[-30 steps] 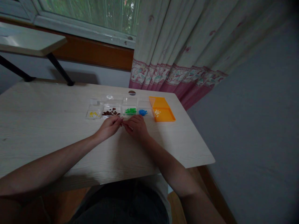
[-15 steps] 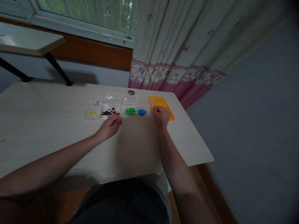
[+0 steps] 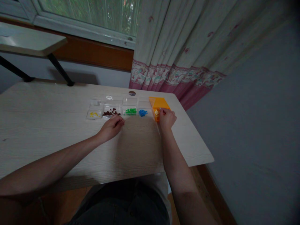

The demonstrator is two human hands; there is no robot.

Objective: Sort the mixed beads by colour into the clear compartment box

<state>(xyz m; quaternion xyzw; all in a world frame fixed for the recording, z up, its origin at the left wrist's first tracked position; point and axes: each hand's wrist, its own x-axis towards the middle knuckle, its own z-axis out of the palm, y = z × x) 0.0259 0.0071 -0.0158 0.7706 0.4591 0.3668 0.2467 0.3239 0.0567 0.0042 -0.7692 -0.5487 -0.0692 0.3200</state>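
Observation:
My right hand [image 3: 167,118] rests over the near part of an orange tray [image 3: 158,102], fingers curled at a small heap of pale beads [image 3: 156,112]; what it pinches is too small to make out. My left hand [image 3: 112,126] lies on the pale wooden table [image 3: 58,131] just in front of the clear tray of brown beads [image 3: 110,112], fingers pinched together. Clear trays in a row hold yellow beads [image 3: 93,114], green beads [image 3: 130,111] and blue beads [image 3: 142,112].
A round dark grommet [image 3: 132,93] sits at the table's back edge. A flowered curtain [image 3: 178,53] hangs behind, a window [image 3: 93,15] to its left. Another table [image 3: 28,42] stands at the far left. A grey wall [image 3: 257,125] closes the right side.
My right hand left my left hand at the table's middle and moved right to the orange tray, then drew slightly nearer. My left hand has stayed put.

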